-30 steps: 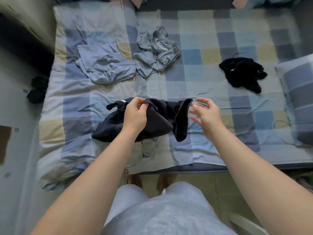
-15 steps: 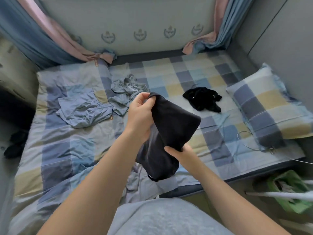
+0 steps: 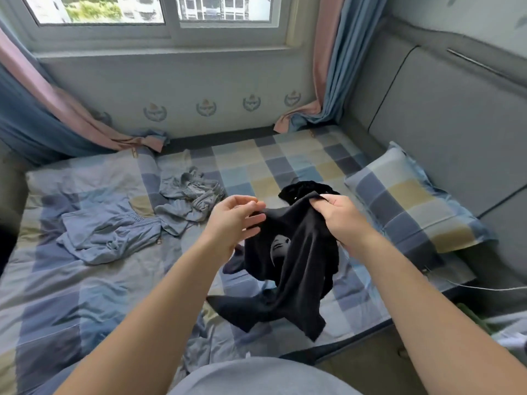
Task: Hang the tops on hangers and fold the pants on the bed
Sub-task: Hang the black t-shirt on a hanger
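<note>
A black garment [image 3: 291, 269] with a pale print hangs in the air over the near edge of the checked bed [image 3: 85, 295]. My right hand [image 3: 339, 220] grips its upper edge. My left hand [image 3: 233, 220] pinches the same edge a little to the left. The cloth's lower end trails onto the sheet. A light blue garment [image 3: 108, 235] lies flat at the left of the bed. A crumpled grey-blue one [image 3: 188, 198] lies behind my left hand. A second black garment [image 3: 302, 189] shows just beyond my right hand, partly hidden by the held one.
A checked pillow [image 3: 410, 201] rests at the right against a grey padded headboard [image 3: 445, 115]. Curtains [image 3: 328, 81] hang at both sides of the window [image 3: 159, 12] behind the bed. A thin white cord [image 3: 484, 288] runs off the bed's right edge.
My head has tilted up, so the window is in view. The black garment has been lifted off the bed and opened out; my right hand moved from under it to its top edge.
</note>
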### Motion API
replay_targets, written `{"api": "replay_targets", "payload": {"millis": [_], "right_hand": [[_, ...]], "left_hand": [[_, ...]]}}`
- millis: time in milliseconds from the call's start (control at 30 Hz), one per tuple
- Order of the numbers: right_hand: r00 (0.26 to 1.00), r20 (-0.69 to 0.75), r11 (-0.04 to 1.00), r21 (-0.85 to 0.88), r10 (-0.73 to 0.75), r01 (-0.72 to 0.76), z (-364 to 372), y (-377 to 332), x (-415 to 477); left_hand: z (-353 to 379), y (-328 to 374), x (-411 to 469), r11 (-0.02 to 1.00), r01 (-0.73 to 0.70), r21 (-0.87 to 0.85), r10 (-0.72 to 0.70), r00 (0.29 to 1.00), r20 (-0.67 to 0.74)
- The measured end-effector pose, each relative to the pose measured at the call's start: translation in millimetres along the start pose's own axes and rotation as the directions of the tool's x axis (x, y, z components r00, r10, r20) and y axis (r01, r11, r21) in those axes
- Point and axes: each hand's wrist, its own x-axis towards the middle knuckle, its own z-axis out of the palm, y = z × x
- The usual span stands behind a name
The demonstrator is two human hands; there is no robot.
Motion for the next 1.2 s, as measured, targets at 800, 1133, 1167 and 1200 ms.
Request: {"api": "replay_targets", "payload": {"millis": [800, 1133, 1167, 1200], "right_hand": [[0.999, -0.043, 0.734, 0.678, -0.022, 0.045, 4, -111, -26], [0.984, -0.175, 0.739, 0.666, 0.028, 0.097, -23, -87, -6], [0.982, -0.186, 0.738, 0.667, 0.034, 0.1, -24, -85, -2], [0.979, -0.199, 0.74, 0.665, 0.042, 0.103, -24, -81, 1]], "left_hand": [[48, -25, -3, 0.671, -0.392, 0.629, 0.461, 0.885, 0.06], [-1, -40, 23, 0.537, -0.034, 0.843, 0.192, 0.978, -0.083], [-4, -39, 24, 0.562, -0.033, 0.827, 0.202, 0.974, -0.098], [-5, -37, 25, 0.591, -0.045, 0.805, 0.227, 0.968, -0.112]]}}
